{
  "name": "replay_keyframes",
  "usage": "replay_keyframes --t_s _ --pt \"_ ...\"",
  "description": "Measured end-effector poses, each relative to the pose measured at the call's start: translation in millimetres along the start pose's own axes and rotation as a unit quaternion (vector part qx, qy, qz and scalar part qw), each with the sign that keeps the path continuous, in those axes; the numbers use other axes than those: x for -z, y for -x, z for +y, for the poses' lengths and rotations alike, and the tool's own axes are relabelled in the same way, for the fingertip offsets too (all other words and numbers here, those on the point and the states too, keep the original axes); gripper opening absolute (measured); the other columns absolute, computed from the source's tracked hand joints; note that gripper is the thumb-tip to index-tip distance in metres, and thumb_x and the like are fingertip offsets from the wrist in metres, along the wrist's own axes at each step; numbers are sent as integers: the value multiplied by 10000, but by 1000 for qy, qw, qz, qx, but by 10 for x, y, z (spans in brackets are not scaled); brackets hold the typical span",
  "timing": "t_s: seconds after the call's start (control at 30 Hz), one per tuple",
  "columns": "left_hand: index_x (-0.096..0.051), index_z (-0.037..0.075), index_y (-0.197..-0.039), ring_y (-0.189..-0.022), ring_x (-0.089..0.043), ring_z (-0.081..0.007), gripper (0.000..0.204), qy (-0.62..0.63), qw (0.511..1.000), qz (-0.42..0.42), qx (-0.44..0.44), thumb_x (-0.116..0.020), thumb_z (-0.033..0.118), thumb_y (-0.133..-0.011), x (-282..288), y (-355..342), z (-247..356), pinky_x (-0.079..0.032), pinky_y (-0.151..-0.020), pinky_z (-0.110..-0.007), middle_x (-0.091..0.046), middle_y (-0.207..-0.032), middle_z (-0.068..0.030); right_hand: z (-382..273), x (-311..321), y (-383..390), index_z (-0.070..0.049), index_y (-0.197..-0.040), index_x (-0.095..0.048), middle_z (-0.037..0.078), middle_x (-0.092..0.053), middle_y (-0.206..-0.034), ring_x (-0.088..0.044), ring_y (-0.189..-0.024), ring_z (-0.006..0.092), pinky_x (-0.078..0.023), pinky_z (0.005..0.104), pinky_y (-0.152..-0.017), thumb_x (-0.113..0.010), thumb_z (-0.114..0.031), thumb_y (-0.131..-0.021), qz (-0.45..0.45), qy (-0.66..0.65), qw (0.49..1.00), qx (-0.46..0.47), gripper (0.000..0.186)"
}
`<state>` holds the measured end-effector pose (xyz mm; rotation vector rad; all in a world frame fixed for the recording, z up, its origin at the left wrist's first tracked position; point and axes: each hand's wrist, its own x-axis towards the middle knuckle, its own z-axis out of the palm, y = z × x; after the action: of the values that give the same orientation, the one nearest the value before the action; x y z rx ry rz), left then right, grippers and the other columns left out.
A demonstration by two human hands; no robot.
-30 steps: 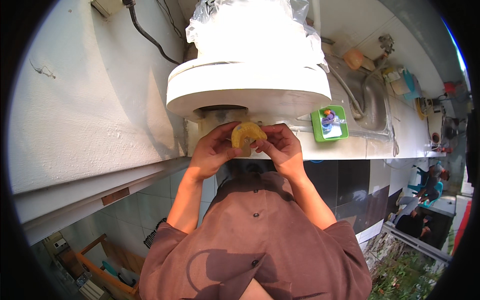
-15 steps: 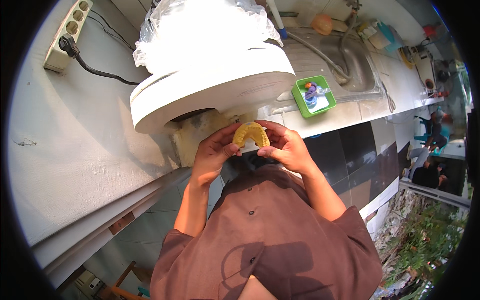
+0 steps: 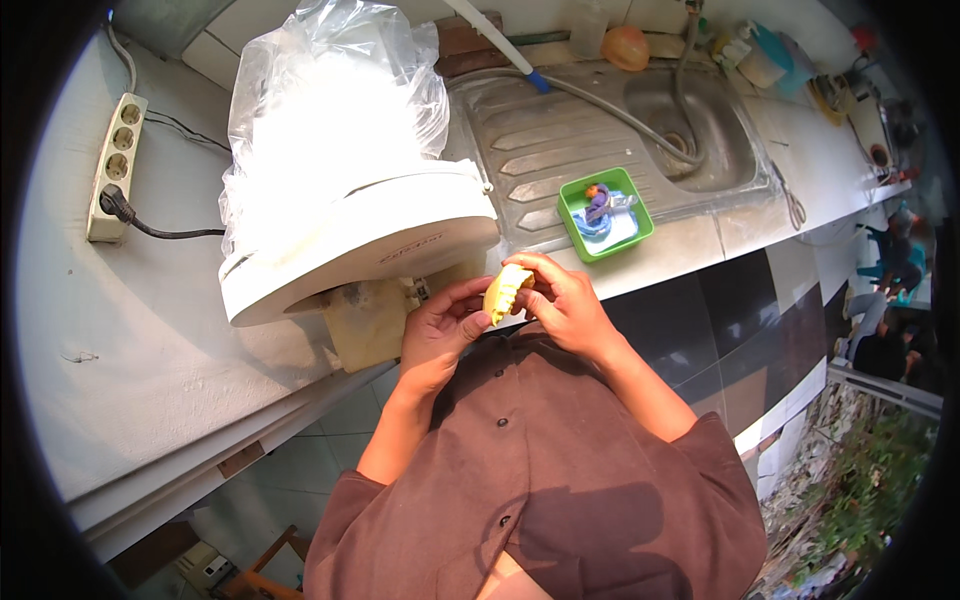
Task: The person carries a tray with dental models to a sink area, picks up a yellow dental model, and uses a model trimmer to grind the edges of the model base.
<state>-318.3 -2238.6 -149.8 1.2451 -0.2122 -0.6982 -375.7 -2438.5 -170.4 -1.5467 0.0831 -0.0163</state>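
Note:
A yellow dental cast (image 3: 507,291) with a curved row of teeth is held in front of my shirt, tilted so that one side of the arch faces up. My left hand (image 3: 438,330) pinches its left end between thumb and fingers. On the other side my right hand (image 3: 562,300) grips it too, fingers over the far edge and thumb below. Just beyond my hands stands a white rounded machine (image 3: 370,245) with a dark opening low on its front, partly covered by a clear plastic bag (image 3: 340,100).
A green tray (image 3: 648,226) with small purple, orange and blue items sits at the counter edge. Behind it is a steel sink (image 3: 735,120) with a hose (image 3: 610,108). At left, a power strip (image 3: 112,170) has a black plug (image 3: 116,203) in it.
Both hands have turned the dental cast from facing me to a tilted, side-on position. The view has shifted, so the machine now appears farther left and more of the sink shows.

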Motion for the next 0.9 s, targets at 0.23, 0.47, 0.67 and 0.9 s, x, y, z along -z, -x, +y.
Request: replay_keyframes --t_s 0.23,0.47,0.67,0.9 --pt "-680 -4 -1106 -925 -658 -235 408 -321 921 70 -208 -831 64 -733 -225 79 241 -540 -820 -323 -673 -1052 -141 103 -79 -139 -14 -1194 -562 177 -700 -1078 -704 -978 290 -573 358 -831 -620 130 -828 89 58 956 273 398" --pt "-677 -4 -1013 -941 -671 -302 355 -423 816 129 -372 -822 3 -688 134 365 184 -556 -811 -366 -676 -983 -164 -22 -389 -314 -21 -1119 -548 233 -685 -1115 -705 -985 329 -583 362 -809 -734 113 -715 59 140 906 395 465" --pt "-662 -10 -1038 -918 -665 -284 376 -425 812 209 -341 -813 -17 -694 502 623 139 -571 -780 -354 -653 -1043 -158 -38 -831 -307 -8 -961 -592 209 -703 -1057 -716 -908 314 -592 348 -737 -772 91 -663 67 182 912 362 361" --pt "-654 9 -1067 -836 -671 -235 398 -351 805 356 -318 -809 -43 -705 813 687 -38 -571 -714 -319 -642 -1037 -145 110 -1398 -501 -19 -909 -619 148 -709 -998 -702 -842 307 -586 358 -691 -784 47 -659 122 274 870 391 307"
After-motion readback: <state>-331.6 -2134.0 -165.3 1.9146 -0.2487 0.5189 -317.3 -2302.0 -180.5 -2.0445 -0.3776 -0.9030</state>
